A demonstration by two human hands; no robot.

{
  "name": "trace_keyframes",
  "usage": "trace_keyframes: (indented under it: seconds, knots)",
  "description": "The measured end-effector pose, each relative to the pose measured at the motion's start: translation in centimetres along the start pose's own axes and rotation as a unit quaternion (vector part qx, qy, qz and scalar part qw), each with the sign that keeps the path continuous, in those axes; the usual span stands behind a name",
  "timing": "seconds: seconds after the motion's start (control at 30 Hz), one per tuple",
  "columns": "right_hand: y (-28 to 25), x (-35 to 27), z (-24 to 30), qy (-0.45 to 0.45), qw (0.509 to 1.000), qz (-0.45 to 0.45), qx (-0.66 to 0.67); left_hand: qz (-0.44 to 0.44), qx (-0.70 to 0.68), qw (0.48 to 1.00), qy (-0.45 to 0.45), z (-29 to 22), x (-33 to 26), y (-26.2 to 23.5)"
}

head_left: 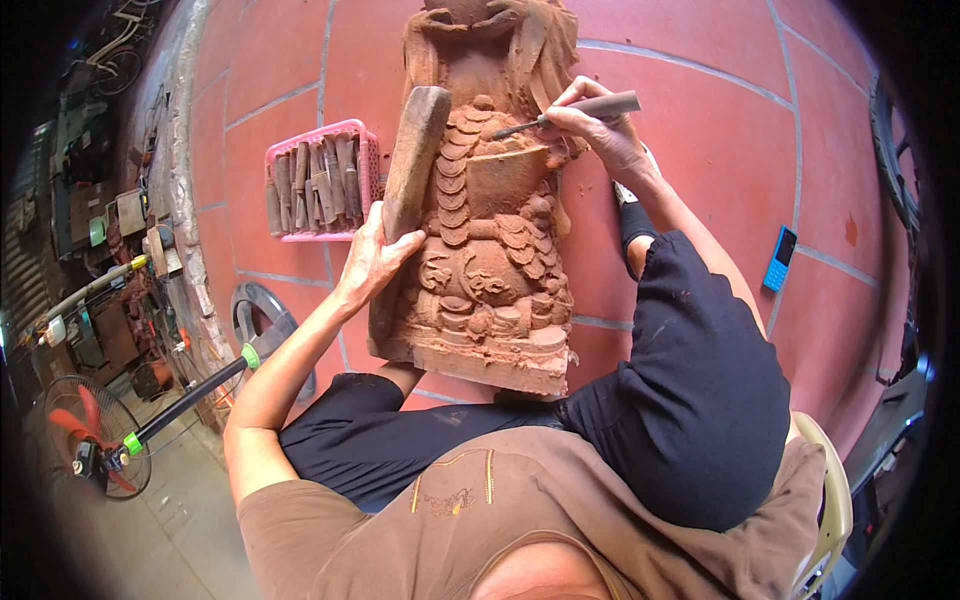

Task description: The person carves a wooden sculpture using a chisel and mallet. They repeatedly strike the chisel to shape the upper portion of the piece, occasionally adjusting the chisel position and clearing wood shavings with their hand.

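Note:
A carved reddish-brown wooden sculpture (492,270) lies on the floor in front of me, its near end by my legs. Coins, round pots and draped cloth are cut into it, and wood dust coats much of the surface. My left hand (378,252) grips the lower end of a thick wooden mallet (415,155), which lies along the sculpture's left side. Between the closed fingers of my right hand (600,128) is a carving chisel (612,105). Its blade points left, its tip at the dusty mound of carving above the pot shape.
A pink plastic basket (372,160) full of wooden-handled tools (318,185) stands left of the sculpture. A blue phone (780,258) lies on the red tiles (690,150) to the right. Further left are a grey round object (262,312), a fan (95,435) and cluttered gear.

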State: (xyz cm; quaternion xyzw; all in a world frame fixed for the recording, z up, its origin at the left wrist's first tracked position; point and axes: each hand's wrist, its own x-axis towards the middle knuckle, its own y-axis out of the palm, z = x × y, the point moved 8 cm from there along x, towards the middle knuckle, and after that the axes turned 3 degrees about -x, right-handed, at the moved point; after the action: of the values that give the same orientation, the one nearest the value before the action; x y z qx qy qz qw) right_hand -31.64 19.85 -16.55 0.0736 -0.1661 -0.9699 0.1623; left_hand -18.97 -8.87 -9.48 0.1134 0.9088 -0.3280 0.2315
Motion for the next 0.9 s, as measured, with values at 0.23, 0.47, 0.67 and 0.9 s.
trace_keyframes:
  seconds: [0.23, 0.47, 0.67, 0.9]
  knots:
    - [-1.7, 0.0, 1.4, -0.031, 0.998, -0.051, -0.032, -0.001, -0.023, 1.0, -0.004, 0.8, 0.2, 0.0]
    - [0.5, 2.1, 1.7, -0.005, 0.998, 0.024, -0.06, -0.017, -0.007, 1.0, 0.025, -0.4, -0.1, 0.0]
    - [-2.3, 3.3, 1.3, 0.002, 0.994, -0.01, -0.111, -0.02, 0.009, 0.999, 0.038, 0.0, 0.0, -0.1]
    - [0.1, 4.5, 1.5, -0.002, 0.998, 0.018, -0.056, -0.008, 0.011, 1.0, 0.018, 0.0, 0.0, -0.1]
